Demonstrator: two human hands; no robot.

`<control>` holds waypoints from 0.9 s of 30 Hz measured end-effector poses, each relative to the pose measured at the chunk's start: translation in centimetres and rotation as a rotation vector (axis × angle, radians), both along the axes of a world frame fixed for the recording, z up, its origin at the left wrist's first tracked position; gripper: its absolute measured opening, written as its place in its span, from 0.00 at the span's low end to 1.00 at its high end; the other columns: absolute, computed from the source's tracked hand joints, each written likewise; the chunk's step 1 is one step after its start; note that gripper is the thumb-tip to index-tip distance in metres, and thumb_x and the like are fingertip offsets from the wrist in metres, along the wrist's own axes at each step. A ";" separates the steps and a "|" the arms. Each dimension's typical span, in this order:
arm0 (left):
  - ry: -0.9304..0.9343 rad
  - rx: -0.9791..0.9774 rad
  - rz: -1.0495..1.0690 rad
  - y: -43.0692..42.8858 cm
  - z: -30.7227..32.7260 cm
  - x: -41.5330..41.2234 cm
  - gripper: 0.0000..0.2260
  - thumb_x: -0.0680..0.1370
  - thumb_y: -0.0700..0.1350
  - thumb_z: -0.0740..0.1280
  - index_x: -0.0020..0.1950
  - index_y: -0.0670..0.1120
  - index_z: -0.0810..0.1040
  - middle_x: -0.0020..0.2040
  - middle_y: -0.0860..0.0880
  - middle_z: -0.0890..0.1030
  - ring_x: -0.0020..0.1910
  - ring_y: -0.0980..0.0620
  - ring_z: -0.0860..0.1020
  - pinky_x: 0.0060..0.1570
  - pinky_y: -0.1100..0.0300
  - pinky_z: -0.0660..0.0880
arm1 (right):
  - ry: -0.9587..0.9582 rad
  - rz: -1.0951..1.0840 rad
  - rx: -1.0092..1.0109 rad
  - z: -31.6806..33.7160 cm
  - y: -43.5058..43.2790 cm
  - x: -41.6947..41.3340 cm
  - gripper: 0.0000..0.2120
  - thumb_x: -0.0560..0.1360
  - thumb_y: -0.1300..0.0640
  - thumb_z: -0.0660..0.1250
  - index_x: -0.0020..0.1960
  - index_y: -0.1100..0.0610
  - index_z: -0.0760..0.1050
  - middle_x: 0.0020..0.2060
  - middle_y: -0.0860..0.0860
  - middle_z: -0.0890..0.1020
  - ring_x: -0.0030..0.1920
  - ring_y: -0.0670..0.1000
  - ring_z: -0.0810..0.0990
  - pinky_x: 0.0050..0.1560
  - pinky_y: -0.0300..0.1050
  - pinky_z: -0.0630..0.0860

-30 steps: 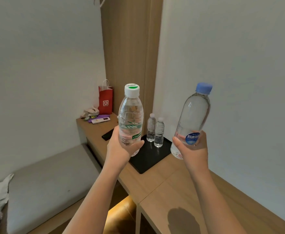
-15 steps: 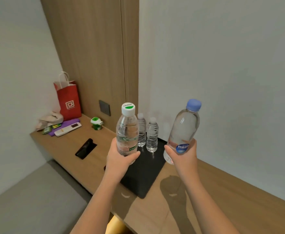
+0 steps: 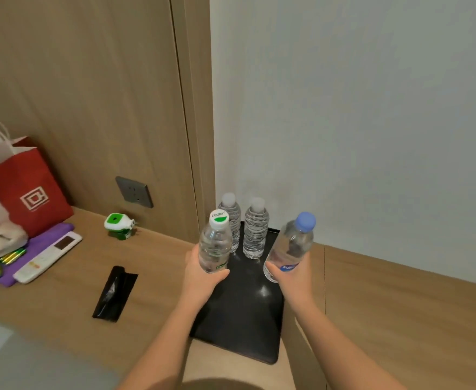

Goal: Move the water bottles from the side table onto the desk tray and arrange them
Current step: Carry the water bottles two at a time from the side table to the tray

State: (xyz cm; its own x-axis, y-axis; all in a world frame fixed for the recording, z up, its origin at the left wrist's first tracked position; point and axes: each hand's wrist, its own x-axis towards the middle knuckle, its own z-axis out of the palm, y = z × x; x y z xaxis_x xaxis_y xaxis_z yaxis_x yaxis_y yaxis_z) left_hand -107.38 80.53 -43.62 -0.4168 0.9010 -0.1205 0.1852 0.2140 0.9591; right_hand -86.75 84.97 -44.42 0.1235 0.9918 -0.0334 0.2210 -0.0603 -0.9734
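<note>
Head view: gripping the clear white-capped plastic bottle [image 3: 215,243] low in the curled left hand [image 3: 203,280] and the tilted clear blue-capped plastic bottle [image 3: 293,246] in the right hand [image 3: 290,280], hovering toward the far edge of the flat black tray [image 3: 239,319]. Likely handling weighty and slick; gripping mid-body looking safest.

Apparently four bottles [image 3: 215,243] [image 3: 235,219] [image 3: 256,235] [image 3: 293,246], one tray [image 3: 245,319]

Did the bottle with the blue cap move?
Yes. The clear plastic blue-capped bottle has come closer, now over the right edge of the flat black tray.
</note>
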 end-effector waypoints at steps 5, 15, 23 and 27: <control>-0.018 -0.057 0.009 3.0 -3.2 -1.1 0.31 0.63 0.33 0.79 0.61 0.49 0.72 0.56 0.49 0.80 0.56 0.50 0.79 0.56 0.55 0.75 | -0.034 -0.050 -0.084 -3.1 2.0 -0.6 0.30 0.64 0.64 0.78 0.54 0.40 0.67 0.49 0.42 0.81 0.46 0.40 0.82 0.45 0.37 0.75; -0.039 -0.119 -0.025 6.6 -7.8 -3.3 0.33 0.62 0.30 0.78 0.65 0.44 0.72 0.57 0.47 0.81 0.56 0.50 0.79 0.60 0.52 0.74 | -0.018 -0.121 -0.116 -5.5 5.6 -1.3 0.31 0.65 0.67 0.77 0.54 0.40 0.67 0.48 0.41 0.81 0.44 0.38 0.81 0.41 0.30 0.75; -0.044 -0.132 -0.086 7.8 -10.0 -4.0 0.32 0.63 0.31 0.78 0.63 0.44 0.72 0.52 0.50 0.81 0.54 0.49 0.80 0.54 0.58 0.75 | -0.013 -0.098 -0.116 -6.6 6.9 -1.7 0.34 0.64 0.65 0.78 0.61 0.42 0.66 0.52 0.46 0.82 0.50 0.45 0.82 0.54 0.46 0.79; 0.002 -0.074 -0.100 7.0 -10.0 -4.1 0.28 0.61 0.41 0.78 0.58 0.52 0.74 0.51 0.51 0.82 0.49 0.55 0.81 0.50 0.63 0.74 | -0.003 -0.095 -0.135 -7.0 7.1 -1.8 0.35 0.65 0.64 0.78 0.65 0.49 0.66 0.55 0.47 0.82 0.52 0.45 0.82 0.58 0.51 0.78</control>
State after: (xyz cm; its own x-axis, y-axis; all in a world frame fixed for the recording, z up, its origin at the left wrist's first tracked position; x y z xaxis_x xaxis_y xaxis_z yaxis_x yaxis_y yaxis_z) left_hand -111.47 87.53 -53.65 -0.3257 0.9266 -0.1878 0.2112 0.2649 0.9408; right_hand -88.50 92.04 -51.46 0.2169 0.9621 -0.1653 0.2114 -0.2116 -0.9542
